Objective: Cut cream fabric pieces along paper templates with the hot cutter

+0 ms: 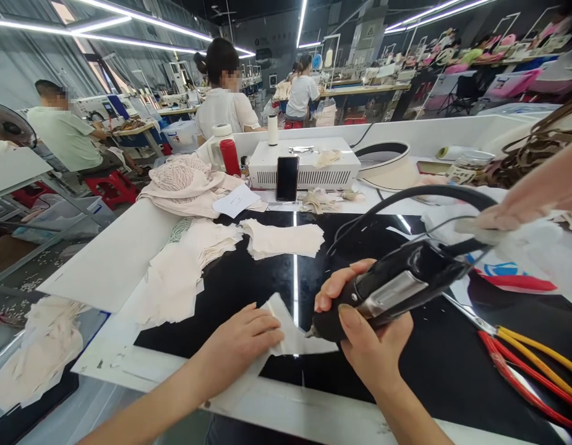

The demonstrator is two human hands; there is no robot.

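My right hand (373, 340) is wrapped round a black corded hand tool (392, 287) with a metal strip along its side. Its pointed metal tip is down at a small piece of cream fabric (290, 327); whether it touches the cloth I cannot tell. Flat on the left part of that piece lies my left hand (248, 334), fingers stretched out and holding it against the glossy black work surface (230, 296). Behind my hands are a stack of cream fabric pieces (174, 278) and a smaller pile (286, 239).
Another person's hand (512, 210) reaches in at right by the tool's black cable (434, 191). Scissors (494, 334) with red and yellow handles lie at right. Behind stand a white vented box (308, 164), a phone (287, 179) and a red bottle (230, 157). People sit at sewing tables beyond.
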